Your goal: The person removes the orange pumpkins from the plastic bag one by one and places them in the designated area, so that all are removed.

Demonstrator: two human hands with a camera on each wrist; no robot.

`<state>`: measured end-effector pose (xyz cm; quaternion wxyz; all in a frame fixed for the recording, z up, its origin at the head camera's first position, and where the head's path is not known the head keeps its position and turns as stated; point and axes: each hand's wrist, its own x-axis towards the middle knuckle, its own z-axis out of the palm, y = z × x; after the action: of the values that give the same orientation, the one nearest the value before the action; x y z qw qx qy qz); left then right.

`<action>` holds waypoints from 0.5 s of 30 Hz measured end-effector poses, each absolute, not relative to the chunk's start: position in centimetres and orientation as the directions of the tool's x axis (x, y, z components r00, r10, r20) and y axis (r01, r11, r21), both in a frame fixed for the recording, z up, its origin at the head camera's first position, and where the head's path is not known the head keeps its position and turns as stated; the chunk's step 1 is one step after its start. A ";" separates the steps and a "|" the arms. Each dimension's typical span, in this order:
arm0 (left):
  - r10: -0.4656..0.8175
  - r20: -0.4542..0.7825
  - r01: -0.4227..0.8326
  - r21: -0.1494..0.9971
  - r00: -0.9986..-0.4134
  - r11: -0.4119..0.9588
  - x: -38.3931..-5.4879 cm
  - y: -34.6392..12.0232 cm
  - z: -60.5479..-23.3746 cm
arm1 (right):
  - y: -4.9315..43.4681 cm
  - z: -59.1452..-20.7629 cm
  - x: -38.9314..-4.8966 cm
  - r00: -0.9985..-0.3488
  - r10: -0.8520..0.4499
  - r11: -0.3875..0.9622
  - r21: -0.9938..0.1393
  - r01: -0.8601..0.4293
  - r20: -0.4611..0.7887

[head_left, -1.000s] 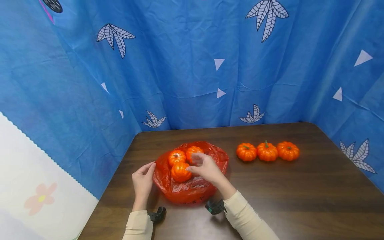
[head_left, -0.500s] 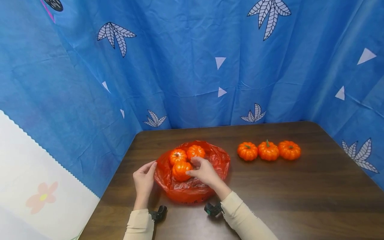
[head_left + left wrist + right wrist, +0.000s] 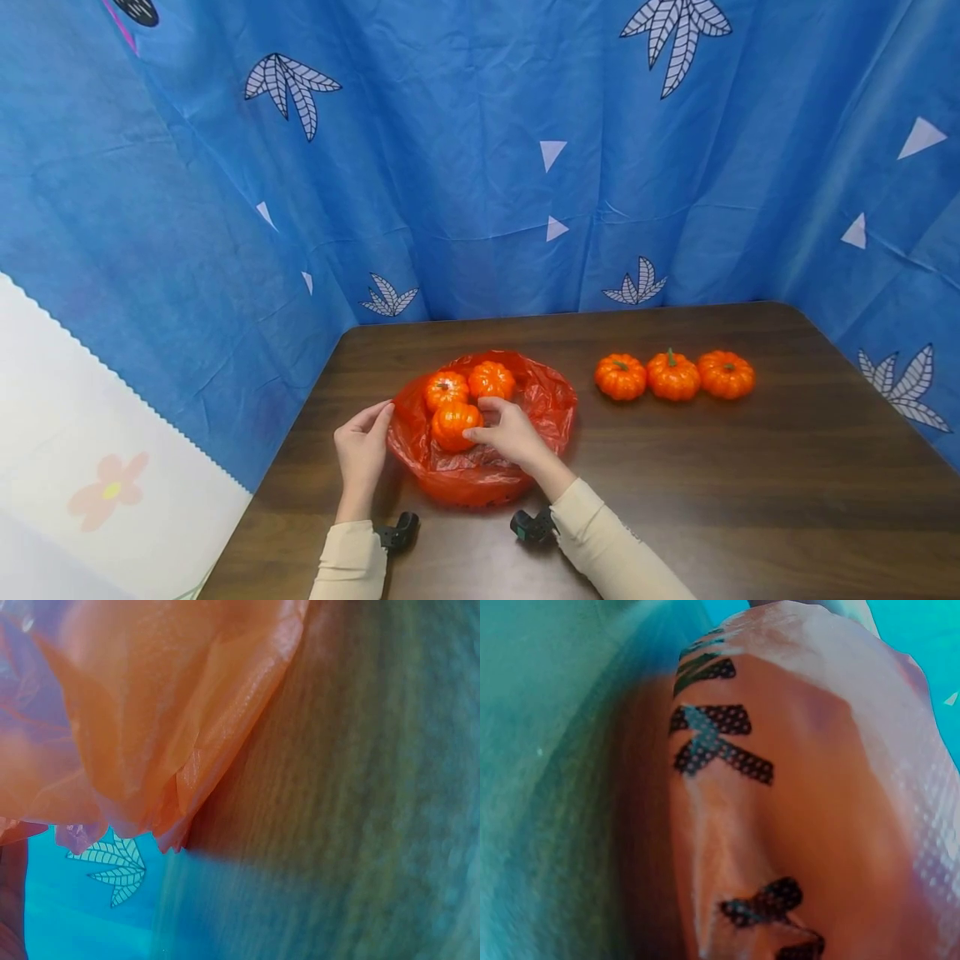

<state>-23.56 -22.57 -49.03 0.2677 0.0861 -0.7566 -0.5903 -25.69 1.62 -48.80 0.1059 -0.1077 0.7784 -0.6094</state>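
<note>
A red plastic bag [image 3: 465, 486] lies spread open on the table, its mouth facing up. Inside it are three small orange pumpkins: a front pumpkin [image 3: 453, 427], a back left pumpkin [image 3: 446, 390] and a back right pumpkin [image 3: 491, 380]. My left hand [image 3: 360, 446] pinches the bag's left rim between thumb and fingers. My right hand [image 3: 513, 433] reaches in over the bag, its thumb and fingers curled at the right side of the front pumpkin. Only the bag's outer side [image 3: 157, 705] fills much of the left wrist view; printed plastic [image 3: 780, 795] covers the right wrist view.
Three more pumpkins [image 3: 673, 376] stand in a row at the back right of the brown wooden table [image 3: 712, 492]. A blue patterned curtain [image 3: 465, 167] hangs behind and beside the table. Both wrists carry black camera mounts [image 3: 532, 525].
My right hand has closed in on the front pumpkin, its fingers drawing nearer the thumb, and that pumpkin has turned a little. My left hand keeps its pinch on the bag rim.
</note>
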 end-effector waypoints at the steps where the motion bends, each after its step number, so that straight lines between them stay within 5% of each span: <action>1: -0.446 0.301 0.185 0.940 -0.843 0.285 -23.6 -22.6 -49.0 | 1.6 -48.9 -25.7 -0.954 -0.297 0.229 -0.973 -0.029 -0.041; 15: -0.440 0.293 0.183 0.943 -0.849 0.277 -23.5 -22.6 -48.9 | 1.7 -49.7 -26.1 -0.955 -0.273 0.159 -0.985 0.071 -0.113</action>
<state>-23.49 -22.62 -48.93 0.2616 0.0853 -0.7550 -0.5953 -26.06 1.65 -49.65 0.1333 -0.0671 0.7494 -0.6451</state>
